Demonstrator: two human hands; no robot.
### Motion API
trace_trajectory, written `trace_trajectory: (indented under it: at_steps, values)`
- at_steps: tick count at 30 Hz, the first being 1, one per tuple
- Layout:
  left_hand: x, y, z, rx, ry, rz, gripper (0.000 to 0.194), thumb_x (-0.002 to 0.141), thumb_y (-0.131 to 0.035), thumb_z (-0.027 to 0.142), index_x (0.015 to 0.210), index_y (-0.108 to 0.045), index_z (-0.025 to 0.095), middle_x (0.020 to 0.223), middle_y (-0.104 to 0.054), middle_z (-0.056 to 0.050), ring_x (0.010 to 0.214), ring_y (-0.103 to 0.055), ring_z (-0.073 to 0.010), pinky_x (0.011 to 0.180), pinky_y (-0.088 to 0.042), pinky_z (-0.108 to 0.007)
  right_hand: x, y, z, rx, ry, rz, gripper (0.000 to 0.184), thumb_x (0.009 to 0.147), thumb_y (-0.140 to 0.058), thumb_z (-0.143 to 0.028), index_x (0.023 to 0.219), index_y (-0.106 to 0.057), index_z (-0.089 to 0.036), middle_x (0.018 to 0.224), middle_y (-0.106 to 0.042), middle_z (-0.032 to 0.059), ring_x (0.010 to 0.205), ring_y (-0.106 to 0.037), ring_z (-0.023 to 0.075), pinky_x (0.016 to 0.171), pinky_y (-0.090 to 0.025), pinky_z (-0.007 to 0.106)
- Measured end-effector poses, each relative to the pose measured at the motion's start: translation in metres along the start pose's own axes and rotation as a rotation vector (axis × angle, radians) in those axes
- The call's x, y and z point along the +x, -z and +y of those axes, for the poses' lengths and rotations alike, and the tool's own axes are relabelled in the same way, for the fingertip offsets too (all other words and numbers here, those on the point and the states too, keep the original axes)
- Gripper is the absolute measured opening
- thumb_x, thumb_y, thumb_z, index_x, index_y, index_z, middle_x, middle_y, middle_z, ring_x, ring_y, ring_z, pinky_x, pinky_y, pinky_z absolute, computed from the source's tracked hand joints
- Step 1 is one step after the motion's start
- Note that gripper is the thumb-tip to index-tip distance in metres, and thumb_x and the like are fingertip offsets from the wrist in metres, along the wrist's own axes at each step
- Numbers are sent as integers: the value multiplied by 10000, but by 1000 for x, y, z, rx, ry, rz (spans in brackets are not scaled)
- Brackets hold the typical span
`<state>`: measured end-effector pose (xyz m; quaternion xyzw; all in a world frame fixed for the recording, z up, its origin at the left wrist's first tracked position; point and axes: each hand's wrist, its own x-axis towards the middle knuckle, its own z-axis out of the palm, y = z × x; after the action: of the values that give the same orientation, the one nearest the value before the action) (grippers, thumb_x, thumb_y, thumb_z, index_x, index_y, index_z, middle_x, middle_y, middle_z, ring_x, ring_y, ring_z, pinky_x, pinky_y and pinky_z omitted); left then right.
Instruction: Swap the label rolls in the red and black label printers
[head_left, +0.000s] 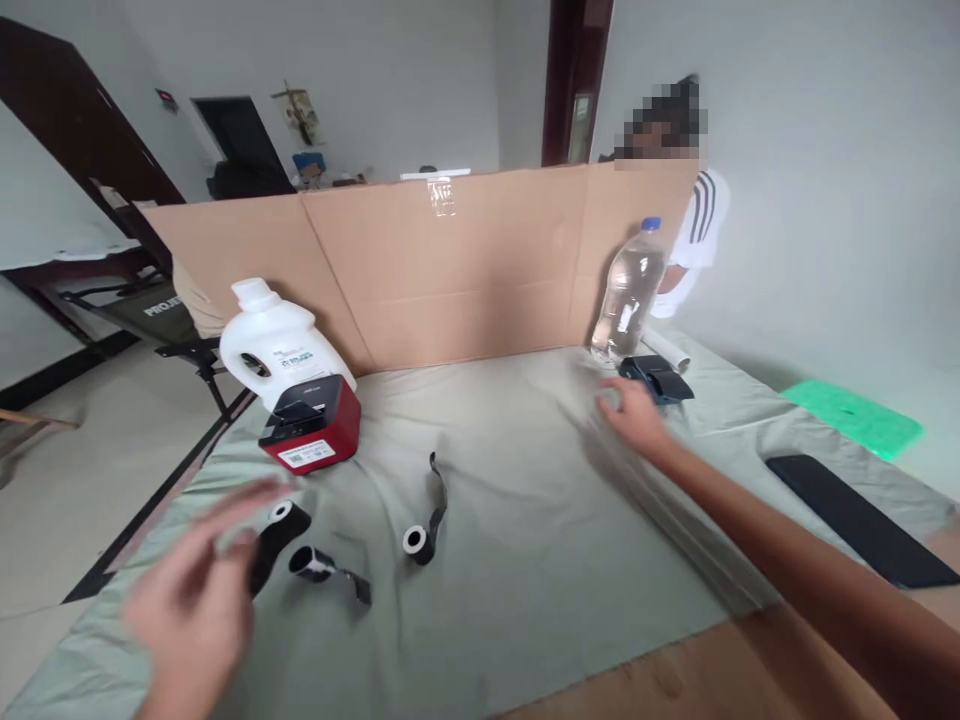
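Observation:
My left hand (195,600), blurred by motion, hovers at the lower left with fingers stretched out and apart. It is nearest to a small roll of black ribbon (291,517), whose loose tail runs down beside the fingers. Two more black rolls with loose ends, one (313,564) close by and one (420,544) farther right, lie on the cloth. My right hand (636,418) reaches forward, fingers loosely curled with a gap at the thumb; nothing shows between them. Just beyond it sits a dark device (656,380). A red and black box-shaped machine (319,425) stands at the left.
A green cloth (510,560) covers the table. A white jug (277,345), a clear bottle (628,295) and a white tube (667,350) stand or lie near the cardboard screen (465,270). A black slab (855,515) and green stool (855,415) are right. A person (701,225) is behind.

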<state>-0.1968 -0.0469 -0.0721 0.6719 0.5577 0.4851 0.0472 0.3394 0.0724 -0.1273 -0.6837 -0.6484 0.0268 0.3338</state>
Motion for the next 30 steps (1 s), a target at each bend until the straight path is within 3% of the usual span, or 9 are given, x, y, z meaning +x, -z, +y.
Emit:
trace_trajectory:
  at_steps: [1,3,6,9,14,17,21,26,30]
  values:
    - [-19,-19,23,-73,-107,-18,501,765,-559,349,1101,-645,711,1106,-760,229,1162,-709,-304,1066,-552,-562,7,20,27,-127,-57,82,433,903,-525,-353,1248,-639,-119,1296,-655,197,1287,-534,359,1119,-404,510]
    - [-48,-71,67,-150,-309,-337,559,827,-562,275,1242,-635,642,1057,-796,124,1038,-754,-250,1006,-596,-477,28,48,63,-324,-224,118,524,901,-576,-396,1316,-586,-76,1337,-613,249,1338,-487,399,1132,-371,529]
    - [-69,-155,113,-71,-563,-826,484,954,-527,384,1433,-601,387,1376,-692,-31,1297,-640,-276,1203,-417,-543,63,63,78,-355,-510,-45,770,858,-666,-549,1419,-477,-57,1356,-587,287,1299,-534,422,1031,-459,502]
    - [-76,-201,125,-84,-722,-1091,576,1018,-438,527,1549,-462,307,1618,-441,-67,1536,-360,-299,1275,-226,-599,84,61,76,-325,-591,-245,922,796,-738,-586,1470,-412,-49,1371,-569,305,1268,-578,410,946,-514,447]
    - [-87,-199,118,-130,-707,-1146,677,1025,-379,600,1623,-304,291,1685,-306,-59,1598,-189,-288,1298,-124,-580,85,53,64,-500,-583,-327,956,766,-756,-600,1473,-431,-45,1388,-523,369,1217,-623,421,842,-542,437]
    - [-91,-193,118,-156,-672,-1161,676,1034,-352,597,1624,-304,270,1693,-289,-61,1602,-168,-291,1300,-89,-580,66,52,36,-495,-489,-425,842,796,-701,-642,1403,-511,-89,1300,-614,316,1141,-664,409,824,-542,433]
    - [-94,-196,118,-161,-665,-1160,671,1034,-361,585,1614,-328,251,1690,-301,-67,1600,-173,-302,1297,-85,-577,23,45,-43,-389,-271,-508,732,834,-602,-693,1344,-538,-172,1171,-683,223,1063,-690,389,833,-534,436]
    - [-102,-197,116,-162,-680,-1112,662,1023,-399,572,1611,-333,275,1682,-331,-41,1592,-201,-311,1297,-95,-550,-32,15,-154,-324,-104,-530,729,814,-642,-629,1376,-495,-187,1166,-634,230,1016,-679,400,854,-517,470]
    - [-104,-195,116,-141,-700,-1100,657,1025,-399,563,1599,-352,249,1686,-324,-49,1591,-204,-306,1294,-115,-547,-60,-17,-194,-326,-56,-483,744,820,-661,-571,1397,-479,-137,1182,-582,278,1032,-656,441,866,-494,503]
